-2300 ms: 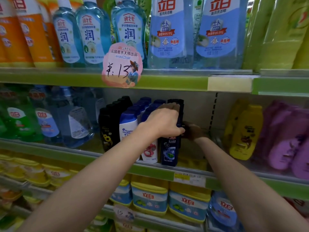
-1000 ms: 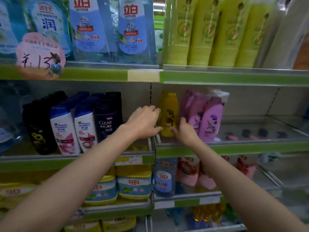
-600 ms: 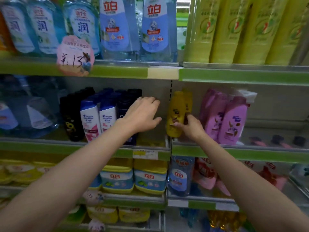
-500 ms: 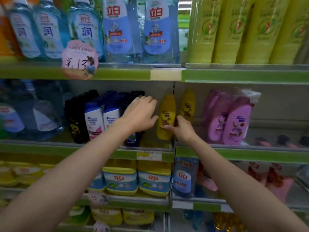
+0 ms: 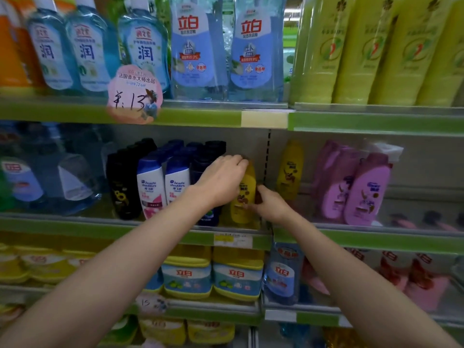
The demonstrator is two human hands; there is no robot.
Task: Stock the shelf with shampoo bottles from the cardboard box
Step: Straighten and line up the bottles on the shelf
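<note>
A yellow shampoo bottle (image 5: 244, 194) is being held upright near the front edge of the middle shelf (image 5: 100, 226), gripped on top by the left hand (image 5: 221, 183) and lower down by the right hand (image 5: 270, 203).

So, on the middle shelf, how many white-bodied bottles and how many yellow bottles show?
White-bodied bottles: 2
Yellow bottles: 2, one in the grip of the left hand and right hand
Total: 4
</note>
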